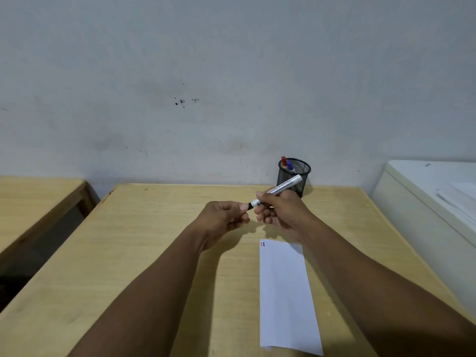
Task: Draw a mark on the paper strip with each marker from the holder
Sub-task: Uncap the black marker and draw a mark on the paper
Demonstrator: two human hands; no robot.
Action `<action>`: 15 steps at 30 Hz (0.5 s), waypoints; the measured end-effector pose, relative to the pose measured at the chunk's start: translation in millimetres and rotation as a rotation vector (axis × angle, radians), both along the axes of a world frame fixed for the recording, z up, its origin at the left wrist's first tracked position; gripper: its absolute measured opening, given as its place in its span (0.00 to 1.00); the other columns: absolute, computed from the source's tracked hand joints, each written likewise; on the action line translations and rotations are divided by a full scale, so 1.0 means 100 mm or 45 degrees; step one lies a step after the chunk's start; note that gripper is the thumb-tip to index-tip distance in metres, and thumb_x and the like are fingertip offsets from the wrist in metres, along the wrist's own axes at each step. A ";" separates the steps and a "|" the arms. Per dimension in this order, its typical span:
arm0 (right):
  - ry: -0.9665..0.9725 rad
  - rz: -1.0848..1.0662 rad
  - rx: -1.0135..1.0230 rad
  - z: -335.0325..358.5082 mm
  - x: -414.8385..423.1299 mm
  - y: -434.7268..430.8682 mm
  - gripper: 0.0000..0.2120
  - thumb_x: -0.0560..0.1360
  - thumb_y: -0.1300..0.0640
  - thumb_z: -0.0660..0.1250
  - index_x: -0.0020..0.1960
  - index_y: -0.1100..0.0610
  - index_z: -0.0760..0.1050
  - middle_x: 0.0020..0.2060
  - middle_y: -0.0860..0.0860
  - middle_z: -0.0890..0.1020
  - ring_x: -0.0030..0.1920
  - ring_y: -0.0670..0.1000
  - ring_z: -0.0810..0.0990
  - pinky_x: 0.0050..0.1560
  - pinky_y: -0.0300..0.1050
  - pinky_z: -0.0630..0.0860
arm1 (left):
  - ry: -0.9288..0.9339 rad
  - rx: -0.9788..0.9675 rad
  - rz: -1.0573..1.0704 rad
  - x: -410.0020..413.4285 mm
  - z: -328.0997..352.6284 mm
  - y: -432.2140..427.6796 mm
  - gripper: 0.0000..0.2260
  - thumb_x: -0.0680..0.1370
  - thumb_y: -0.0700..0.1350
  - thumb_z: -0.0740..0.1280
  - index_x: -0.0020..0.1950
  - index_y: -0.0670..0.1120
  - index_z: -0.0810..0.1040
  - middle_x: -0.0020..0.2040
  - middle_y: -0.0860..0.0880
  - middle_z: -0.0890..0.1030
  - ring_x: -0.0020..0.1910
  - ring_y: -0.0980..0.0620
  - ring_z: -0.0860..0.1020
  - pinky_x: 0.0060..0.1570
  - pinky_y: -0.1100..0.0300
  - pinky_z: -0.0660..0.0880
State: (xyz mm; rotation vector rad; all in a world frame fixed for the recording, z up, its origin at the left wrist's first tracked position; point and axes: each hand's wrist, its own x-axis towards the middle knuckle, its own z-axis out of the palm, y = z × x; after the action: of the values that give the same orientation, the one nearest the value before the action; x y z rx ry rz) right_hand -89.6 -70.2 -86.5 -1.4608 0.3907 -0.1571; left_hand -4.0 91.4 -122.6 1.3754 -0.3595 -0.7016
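1. Left hand (226, 217) fingers cover the dark end of the marker (279, 189); cap on or off, cannot tell.
2. Barrel print too small to read.
3. Red marker (283, 161) and blue marker (290, 166): only tops show above the holder (296, 182).
4. Paper strip (286, 297): far right corner hidden by the right hand's wrist.

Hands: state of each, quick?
Left hand: closed, pinching the black cap end of the marker.
Right hand: closed around the marker's barrel.

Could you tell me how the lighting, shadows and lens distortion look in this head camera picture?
Head view: soft, even light with no glare; faint shadows of the hands fall on the table by the paper strip; wide-angle bending curves the table edges; the marker and holder stay reasonably sharp.
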 end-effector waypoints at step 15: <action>0.082 -0.115 -0.174 -0.24 -0.43 -0.15 0.04 0.73 0.67 0.67 0.41 0.66 0.79 0.31 0.61 0.81 0.28 0.58 0.80 0.28 0.44 0.70 | -0.758 0.773 -0.214 -0.12 -0.01 0.08 0.03 0.72 0.41 0.74 0.43 0.49 0.86 0.37 0.54 0.85 0.38 0.58 0.82 0.41 0.63 0.76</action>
State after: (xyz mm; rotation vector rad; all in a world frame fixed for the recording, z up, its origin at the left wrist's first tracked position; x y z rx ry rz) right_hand -132.6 -84.7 -110.2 -1.5862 0.5066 -0.2132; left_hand -15.5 98.9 -123.2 2.1546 -0.7817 -0.5421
